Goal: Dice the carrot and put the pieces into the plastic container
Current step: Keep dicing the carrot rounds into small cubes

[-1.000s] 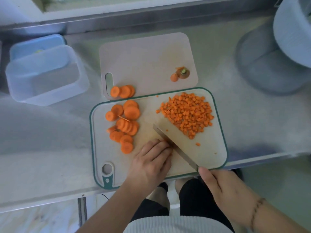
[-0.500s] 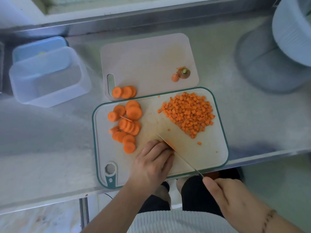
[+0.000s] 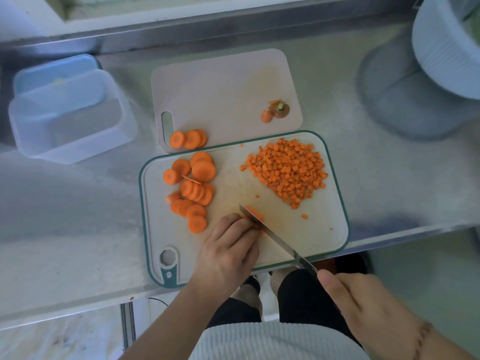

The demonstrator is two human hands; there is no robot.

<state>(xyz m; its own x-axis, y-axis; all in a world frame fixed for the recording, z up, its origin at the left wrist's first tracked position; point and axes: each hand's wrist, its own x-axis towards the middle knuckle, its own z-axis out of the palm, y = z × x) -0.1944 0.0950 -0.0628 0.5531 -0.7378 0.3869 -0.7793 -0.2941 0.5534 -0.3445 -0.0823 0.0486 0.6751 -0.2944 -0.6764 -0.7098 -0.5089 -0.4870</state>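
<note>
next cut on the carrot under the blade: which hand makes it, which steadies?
Right hand cuts: it grips the knife, blade across the carrot piece. Left hand steadies: its fingers curl on the piece beside the blade, nearest the uncut slices.

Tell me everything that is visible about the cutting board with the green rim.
The cutting board with the green rim is a pale, plastic-looking rectangle with rounded corners, lying flat at the counter's near edge. Its near-left corner has a hanging hole and a green tab. On it lie carrot slices at left and diced carrot at far right. The left hand holds carrot on it while the knife, gripped by the right hand, cuts there. Its far edge overlaps a plain pinkish board.
</note>
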